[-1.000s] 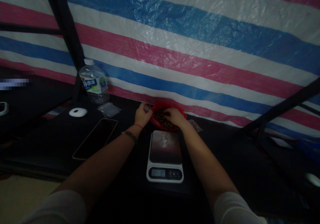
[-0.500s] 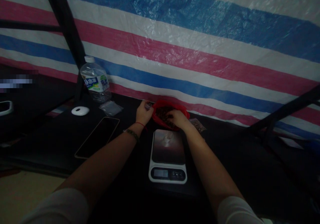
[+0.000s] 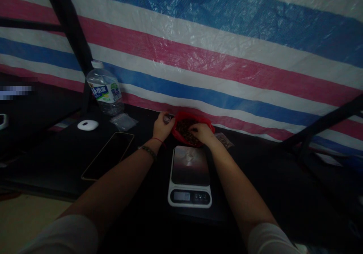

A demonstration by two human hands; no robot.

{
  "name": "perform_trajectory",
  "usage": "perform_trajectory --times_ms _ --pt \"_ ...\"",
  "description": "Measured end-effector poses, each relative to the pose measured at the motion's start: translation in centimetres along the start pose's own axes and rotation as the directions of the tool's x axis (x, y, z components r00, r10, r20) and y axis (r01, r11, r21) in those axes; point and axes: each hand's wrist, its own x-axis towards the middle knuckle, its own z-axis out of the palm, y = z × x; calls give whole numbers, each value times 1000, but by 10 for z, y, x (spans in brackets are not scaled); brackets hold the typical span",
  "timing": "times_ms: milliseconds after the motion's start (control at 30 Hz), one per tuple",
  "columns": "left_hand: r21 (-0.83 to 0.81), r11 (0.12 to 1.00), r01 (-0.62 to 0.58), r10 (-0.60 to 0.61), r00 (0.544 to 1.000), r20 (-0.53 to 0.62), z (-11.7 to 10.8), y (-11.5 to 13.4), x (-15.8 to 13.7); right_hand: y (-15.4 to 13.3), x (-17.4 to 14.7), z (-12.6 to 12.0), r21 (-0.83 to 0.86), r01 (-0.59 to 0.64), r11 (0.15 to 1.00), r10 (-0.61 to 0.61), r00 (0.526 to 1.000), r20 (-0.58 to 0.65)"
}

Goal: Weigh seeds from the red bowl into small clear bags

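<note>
In the head view my left hand (image 3: 162,127) is closed around a small clear plastic bag (image 3: 168,118) at the left rim of a red plastic bag (image 3: 209,122). Small brown pieces (image 3: 184,128), too dark to name, fill the red bag. My right hand (image 3: 203,133) reaches into it from the right, fingers bent together among the pieces; what they pinch is hidden. Just in front of the red bag lies a white digital kitchen scale (image 3: 190,167) with a dark metal plate and a lit display. Right of my right hand, a small clear bag of brown pieces (image 3: 224,140) rests on the black table.
Toward the left are a large clear plastic bottle (image 3: 105,89), flat clear bags (image 3: 123,122), a white oval object (image 3: 87,125) and a phone (image 3: 109,155). Behind everything hangs a striped tarp (image 3: 198,53). Dark metal bars (image 3: 68,27) slant at both sides.
My right hand's fingers have shifted slightly within the brown pieces, and my left hand has tilted a little. The whole view has moved slightly; the scale stays in place.
</note>
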Motion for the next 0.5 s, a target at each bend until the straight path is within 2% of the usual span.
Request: perform_trajectory --times_ms 167,267,333,400,500 --pt "-4 1000 -25 24 998 -60 -1 1 -1 -1 -1 1 -34 26 999 -26 999 22" --pt "69 994 -79 83 995 -48 -9 5 0 -3 -3 -2 -49 23 999 -21 999 37" --pt "164 972 -167 165 986 24 -19 11 2 -5 -5 -5 -67 7 998 -4 999 42" --pt "260 927 -272 235 958 162 -30 17 6 -8 -7 -7 -74 -3 997 8 998 69" --pt "350 864 -362 218 895 389 -45 27 13 -12 -9 -9 -82 -10 997 22 989 148"
